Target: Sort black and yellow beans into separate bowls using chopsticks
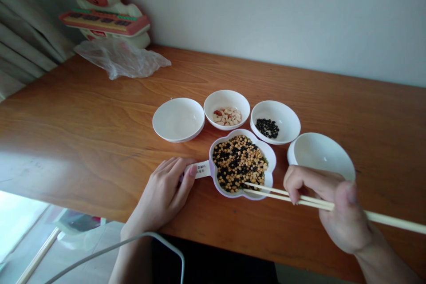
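Observation:
My left hand (169, 186) is closed round the handle of a flower-shaped scoop (271, 159), white with a lilac edge, resting on the table. Mixed beans (239, 162), mostly yellow and black with some green, fill it. In my right hand (333, 208) is a pair of chopsticks (313, 202), their tips among the beans at the scoop's near side. Whether the tips pinch a bean I cannot tell. Behind the scoop stand a bowl holding pale nuts (228, 116) and a bowl holding black beans (267, 128).
A bare white bowl (179, 119) stands at the row's left end. Another white bowl (321, 155) is partly behind my right hand. A crumpled plastic bag (124, 58) and a toy keyboard (106, 22) sit at the back left. A grey cable (133, 238) crosses my left forearm.

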A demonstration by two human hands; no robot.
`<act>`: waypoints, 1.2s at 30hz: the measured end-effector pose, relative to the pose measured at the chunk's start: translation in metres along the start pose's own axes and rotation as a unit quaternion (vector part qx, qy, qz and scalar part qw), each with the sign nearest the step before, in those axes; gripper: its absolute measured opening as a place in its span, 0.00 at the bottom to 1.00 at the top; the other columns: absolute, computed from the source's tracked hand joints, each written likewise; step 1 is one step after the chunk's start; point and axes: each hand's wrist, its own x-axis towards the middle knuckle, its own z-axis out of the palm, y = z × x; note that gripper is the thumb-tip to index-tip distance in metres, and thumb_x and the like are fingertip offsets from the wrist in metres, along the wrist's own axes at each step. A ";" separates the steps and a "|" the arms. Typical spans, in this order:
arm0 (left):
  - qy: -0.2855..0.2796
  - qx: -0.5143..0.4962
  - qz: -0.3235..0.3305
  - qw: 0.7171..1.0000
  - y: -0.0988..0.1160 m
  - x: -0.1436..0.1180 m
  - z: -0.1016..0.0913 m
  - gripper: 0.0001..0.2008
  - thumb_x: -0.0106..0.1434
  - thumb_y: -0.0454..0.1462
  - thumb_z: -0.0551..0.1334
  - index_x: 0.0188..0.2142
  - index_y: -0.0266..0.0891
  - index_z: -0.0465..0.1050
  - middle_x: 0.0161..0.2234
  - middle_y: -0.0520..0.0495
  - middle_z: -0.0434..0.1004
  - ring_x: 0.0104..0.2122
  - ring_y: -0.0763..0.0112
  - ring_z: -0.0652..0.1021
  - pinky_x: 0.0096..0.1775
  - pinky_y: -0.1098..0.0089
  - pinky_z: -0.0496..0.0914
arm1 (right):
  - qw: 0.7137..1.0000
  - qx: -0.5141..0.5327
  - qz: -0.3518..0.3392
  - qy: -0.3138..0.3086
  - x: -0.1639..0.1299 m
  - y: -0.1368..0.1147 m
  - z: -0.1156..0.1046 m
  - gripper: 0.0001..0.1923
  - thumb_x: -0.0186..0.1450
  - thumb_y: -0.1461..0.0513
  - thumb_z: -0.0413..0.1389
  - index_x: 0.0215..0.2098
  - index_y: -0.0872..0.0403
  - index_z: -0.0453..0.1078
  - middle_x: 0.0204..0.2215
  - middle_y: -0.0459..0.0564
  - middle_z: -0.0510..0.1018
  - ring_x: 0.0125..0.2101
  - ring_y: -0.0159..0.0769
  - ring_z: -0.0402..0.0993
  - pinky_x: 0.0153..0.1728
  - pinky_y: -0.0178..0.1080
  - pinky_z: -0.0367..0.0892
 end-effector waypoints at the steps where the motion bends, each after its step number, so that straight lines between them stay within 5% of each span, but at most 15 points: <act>1: 0.000 0.000 0.001 1.000 0.000 0.000 0.000 0.11 0.79 0.40 0.52 0.42 0.43 0.71 0.37 0.47 0.78 0.36 0.62 0.76 0.43 0.63 0.69 | 1.000 0.002 -0.001 0.000 0.000 0.001 0.000 0.41 0.70 0.32 0.29 0.28 0.50 0.68 0.26 0.49 0.70 0.27 0.38 0.64 0.31 0.42 0.56; 36: -0.011 -0.004 -0.006 1.000 -0.002 -0.001 0.000 0.12 0.79 0.41 0.52 0.39 0.43 0.68 0.35 0.48 0.74 0.35 0.62 0.74 0.41 0.63 0.66 | 0.999 0.000 -0.033 0.010 0.000 -0.002 0.002 0.39 0.72 0.34 0.30 0.28 0.50 0.67 0.26 0.47 0.70 0.28 0.37 0.63 0.30 0.41 0.55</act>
